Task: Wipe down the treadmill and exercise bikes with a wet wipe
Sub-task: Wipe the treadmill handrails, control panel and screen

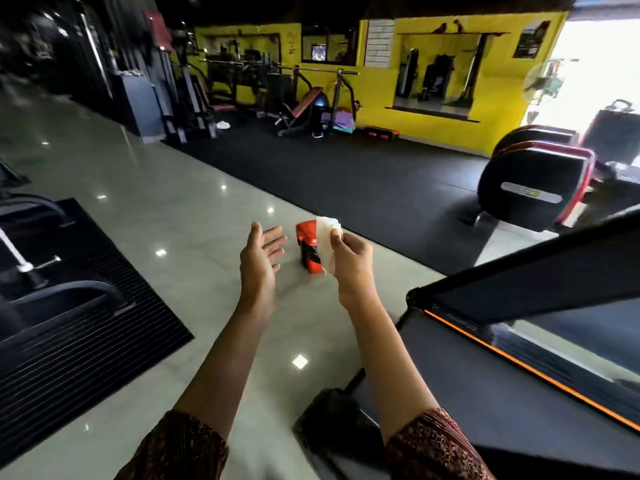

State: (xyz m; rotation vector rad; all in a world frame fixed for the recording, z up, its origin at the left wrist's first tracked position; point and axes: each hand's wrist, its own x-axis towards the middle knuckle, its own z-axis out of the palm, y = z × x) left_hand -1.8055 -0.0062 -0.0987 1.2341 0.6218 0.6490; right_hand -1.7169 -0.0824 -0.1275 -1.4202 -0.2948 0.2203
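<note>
Wipe-fetching step: right hand [349, 252] pinches a white wet wipe [327, 237], left hand [261, 254] spread empty; next, probably reach the black orange-striped treadmill [502, 368].

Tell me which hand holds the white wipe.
The right hand pinches the wipe in its fingers; the left hand is open and holds nothing.

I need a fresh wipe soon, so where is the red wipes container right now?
In the head view the red wipes container stands on the shiny floor at centre, just beyond the right hand holding a white wipe, left of the treadmill.
</note>
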